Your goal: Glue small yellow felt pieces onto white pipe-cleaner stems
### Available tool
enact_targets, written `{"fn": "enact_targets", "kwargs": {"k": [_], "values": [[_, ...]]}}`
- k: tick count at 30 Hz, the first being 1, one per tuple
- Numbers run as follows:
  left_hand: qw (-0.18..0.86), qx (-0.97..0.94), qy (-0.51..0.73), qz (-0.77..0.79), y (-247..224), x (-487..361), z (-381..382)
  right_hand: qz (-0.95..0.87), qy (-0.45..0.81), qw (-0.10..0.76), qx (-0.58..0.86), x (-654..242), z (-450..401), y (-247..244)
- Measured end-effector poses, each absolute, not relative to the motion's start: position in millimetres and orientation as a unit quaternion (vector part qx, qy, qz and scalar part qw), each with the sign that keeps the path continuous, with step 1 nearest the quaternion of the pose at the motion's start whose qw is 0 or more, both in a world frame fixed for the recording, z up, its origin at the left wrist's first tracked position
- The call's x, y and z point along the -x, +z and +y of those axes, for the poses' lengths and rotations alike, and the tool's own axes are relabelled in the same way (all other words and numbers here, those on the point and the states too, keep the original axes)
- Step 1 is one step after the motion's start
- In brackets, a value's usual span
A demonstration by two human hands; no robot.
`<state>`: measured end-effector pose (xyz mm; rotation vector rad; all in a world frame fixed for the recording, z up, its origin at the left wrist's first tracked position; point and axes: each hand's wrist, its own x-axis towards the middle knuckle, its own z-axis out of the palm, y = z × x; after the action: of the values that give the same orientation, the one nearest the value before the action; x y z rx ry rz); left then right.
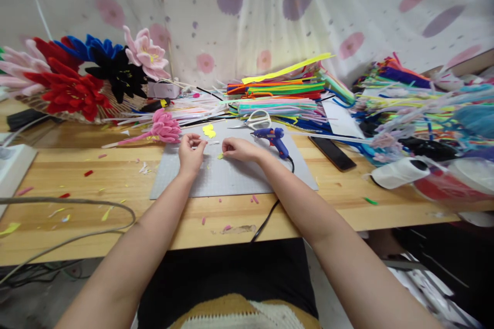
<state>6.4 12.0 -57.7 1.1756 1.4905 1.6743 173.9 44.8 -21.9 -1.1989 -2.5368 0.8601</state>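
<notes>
Both my hands are over a grey cutting mat. The fingers of my left hand are pinched together, and a short thin white stick juts from their tips toward the right. My right hand is closed, thumb against fingers. A small yellow-green scrap shows at its fingertips; whether it is held or lies on the mat is unclear. Just beyond my hands lie yellow cut pieces. A blue glue gun and white-handled scissors rest behind my right hand.
A pink fuzzy flower lies left of the mat, near a basket of fuzzy flowers. Bundles of pipe cleaners line the back. To the right are a phone and a white roll. A black cord crosses the front edge.
</notes>
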Motion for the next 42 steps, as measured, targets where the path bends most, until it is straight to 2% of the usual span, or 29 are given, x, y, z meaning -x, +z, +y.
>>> {"fn": "enact_targets", "kwargs": {"k": [8,11,25,36,42], "values": [[0.288,-0.466,0.625,0.556,-55.8,-10.2,9.0,-0.647,0.555,0.304,0.425,-173.7,26.6,-36.7],[0.276,-0.48,0.624,0.551,-56.6,-11.2,7.6,-0.599,0.589,0.344,0.419,-172.3,20.7,-38.1],[0.263,-0.517,0.587,0.565,-54.7,-21.0,1.0,-0.458,0.621,0.419,0.478,-166.8,20.7,-36.5],[0.209,-0.54,0.566,0.586,-50.3,-24.3,-3.9,-0.387,0.65,0.435,0.488,-164.1,18.1,-32.8],[0.167,-0.575,0.534,0.597,-46.8,-30.2,-8.3,-0.393,0.612,0.454,0.515,-160.7,19.3,-34.2]]}}
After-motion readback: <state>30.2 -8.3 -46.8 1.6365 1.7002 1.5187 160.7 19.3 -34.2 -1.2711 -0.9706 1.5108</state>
